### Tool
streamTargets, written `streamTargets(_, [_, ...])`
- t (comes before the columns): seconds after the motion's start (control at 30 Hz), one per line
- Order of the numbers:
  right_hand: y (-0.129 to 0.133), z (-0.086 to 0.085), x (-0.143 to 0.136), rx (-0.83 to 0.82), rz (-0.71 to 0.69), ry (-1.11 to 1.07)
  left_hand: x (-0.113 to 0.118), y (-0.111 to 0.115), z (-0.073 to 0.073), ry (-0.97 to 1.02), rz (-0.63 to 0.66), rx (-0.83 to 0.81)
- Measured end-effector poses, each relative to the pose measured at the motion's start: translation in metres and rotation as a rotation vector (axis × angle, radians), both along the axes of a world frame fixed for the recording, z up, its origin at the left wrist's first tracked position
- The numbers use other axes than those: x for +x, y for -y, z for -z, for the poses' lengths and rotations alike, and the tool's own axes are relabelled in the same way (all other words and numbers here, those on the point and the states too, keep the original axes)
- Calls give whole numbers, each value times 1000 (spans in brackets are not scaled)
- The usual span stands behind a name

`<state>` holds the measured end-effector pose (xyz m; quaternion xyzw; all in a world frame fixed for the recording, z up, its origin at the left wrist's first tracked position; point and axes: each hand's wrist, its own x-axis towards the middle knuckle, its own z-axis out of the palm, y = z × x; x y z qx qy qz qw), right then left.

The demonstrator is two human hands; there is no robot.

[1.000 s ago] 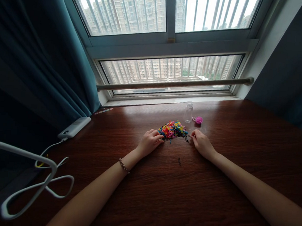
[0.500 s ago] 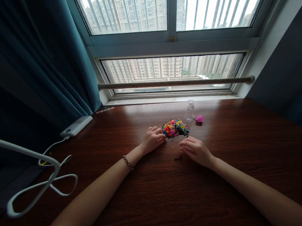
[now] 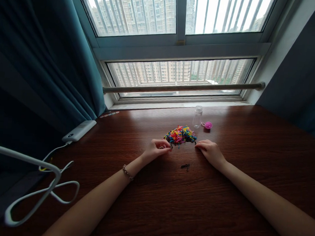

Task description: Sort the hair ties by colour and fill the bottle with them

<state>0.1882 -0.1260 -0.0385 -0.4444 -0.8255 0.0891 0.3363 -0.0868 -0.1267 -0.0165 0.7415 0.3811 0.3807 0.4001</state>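
A heap of small colourful bands (image 3: pixel 180 134) lies on the dark wooden table (image 3: pixel 152 203). At its lower left edge, my left hand (image 3: pixel 158 149) is pinched on a small dark band. Beside the heap's right edge, my right hand (image 3: pixel 210 152) has its fingers pressed together, with a small dark piece at the fingertips that is too small to name. A few black bands (image 3: pixel 185 166) lie apart on the table, nearer to me, between the hands. Behind the heap stands a clear bottle (image 3: pixel 197 117), with a pink lid (image 3: pixel 208 125) to its right.
A white power bank (image 3: pixel 79 131) with a plugged-in white cable (image 3: pixel 62 194) is at the left, by the blue curtain (image 3: pixel 77 74). A metal rail (image 3: pixel 183 87) crosses the window behind the table. A thick white cable or arm reaches in from the left.
My left hand has moved down a little from the heap and now pinches a dark band. My right hand has shifted right and up, uncovering more of the black bands.
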Motion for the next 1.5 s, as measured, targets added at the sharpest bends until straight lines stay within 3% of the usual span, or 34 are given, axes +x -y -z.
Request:
streamTargets(0.1, [-2,0,2,-3,22,7,2,4,-9,-41,188,-43])
streamTargets(0.17, [-3,0,3,-5,48,-3,-2,0,-11,-53,95,-10])
streamTargets(0.3, [-3,0,3,-45,95,-97,-17,-16,-3,-162,-244,231])
streamTargets(0.4, [2,-5,-3,-136,75,-264,-25,-23,6,-294,-265,411])
streamTargets(0.5, [15,-13,-13,-222,-91,-386,-26,-25,11,-385,-268,509])
streamTargets(0.63, [34,-24,-27,-311,-375,-291,-26,-27,15,-462,-276,566])
streamTargets(0.77, [35,-24,-29,-265,-471,-220,-27,-29,17,-529,-249,563])
streamTargets(0.93, [23,-15,-21,-164,-296,-196,-25,-27,14,-539,-247,556])
streamTargets(1.13, [28,-16,-23,-273,-368,-137,-21,-20,7,-402,-263,545])
streamTargets(1.23, [22,-16,-22,-230,-281,-179,-15,-13,3,-301,-227,501])
streamTargets(1.37, [-3,-12,-17,-80,41,-105,1,1,-3,-247,-14,467])
streamTargets(1.5, [-25,-7,-17,-78,179,32,15,13,-5,-285,255,437])
